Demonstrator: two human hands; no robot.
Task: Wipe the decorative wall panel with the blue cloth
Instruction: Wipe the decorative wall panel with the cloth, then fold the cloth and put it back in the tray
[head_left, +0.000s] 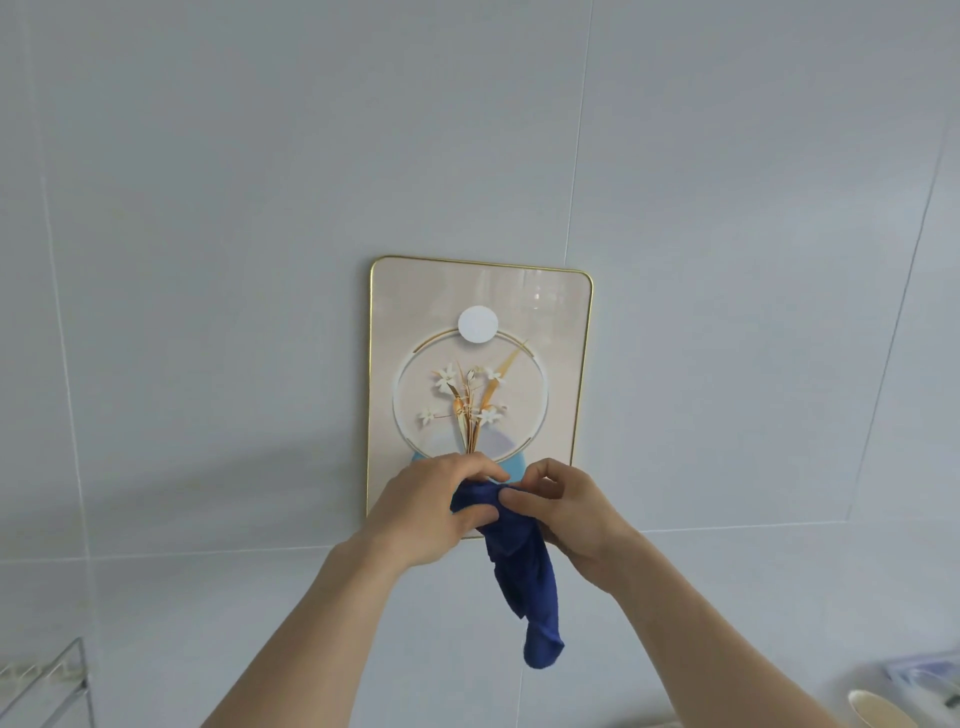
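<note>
The decorative wall panel (519, 306) hangs on the pale tiled wall; it has a thin gold rim, a white disc and a flower design inside a ring. Both hands are raised in front of its lower edge and hide that part. My left hand (421, 509) and my right hand (571, 514) pinch the bunched top of the dark blue cloth (524, 577) between fingers and thumbs. The rest of the cloth hangs down loosely between my forearms. I cannot tell whether the cloth touches the panel.
A clear plastic rack (47, 680) juts out at the bottom left. At the bottom right stand a cream cup rim (878, 709) and a pale container (924, 675). Grey wall tiles with thin seams surround the panel.
</note>
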